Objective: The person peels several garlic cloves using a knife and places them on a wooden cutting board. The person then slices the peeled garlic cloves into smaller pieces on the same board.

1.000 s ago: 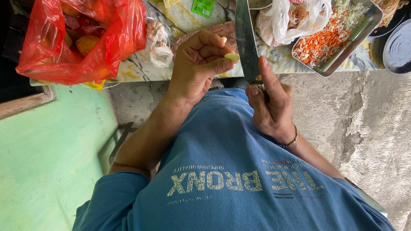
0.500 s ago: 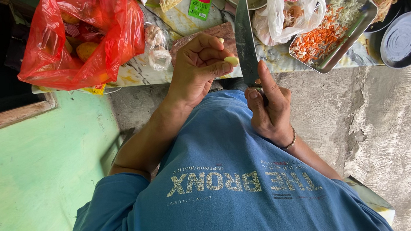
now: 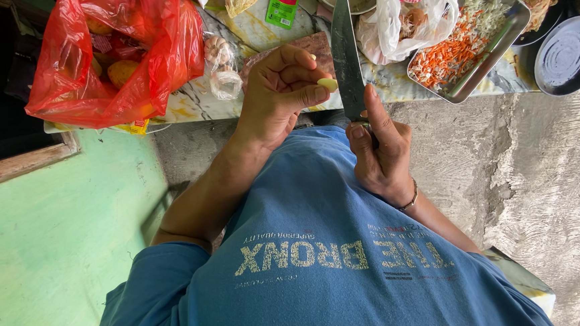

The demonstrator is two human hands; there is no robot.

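A: What's been altered vs. a sec ago?

B: Very little. The garlic clove [image 3: 327, 84] is pinched as before betw. thumb and fingertips of the left hand [image 3: 279, 96], which is closed round it. A second pale bit is seen at the fingertips above; whether peel or clove can't be told. The clove is held just beside, maybe touching, the flat of the knife blade [image 3: 345, 52].

A: And the knife?

B: It is gripped at the handle by the right hand [image 3: 380, 151], fist closed, forefinger laid up along the blade's base. The blade is pointed away from the body, approx. the same spot as half a sec ago. Only the view was shifted slightly; counter items sit a bit lower than 1 s back.

A: So what's implied for the work?

B: Peeling or trimming of the clove seems paused or at a fine stage – no cut is seen made betw. frames. That's a judgement only.

A: Surroundings?

B: On the marbled counter [image 3: 255, 24]: a red plastic bag [image 3: 115, 53] w/ yellowish produce, a small clear bag of garlic [image 3: 220, 63], a white bag [image 3: 408, 18], a metal tray [image 3: 516, 28] of shredded carrot and cabbage, a dark round plate [image 3: 568, 55]. A blue shirt [image 3: 322, 248] is worn.
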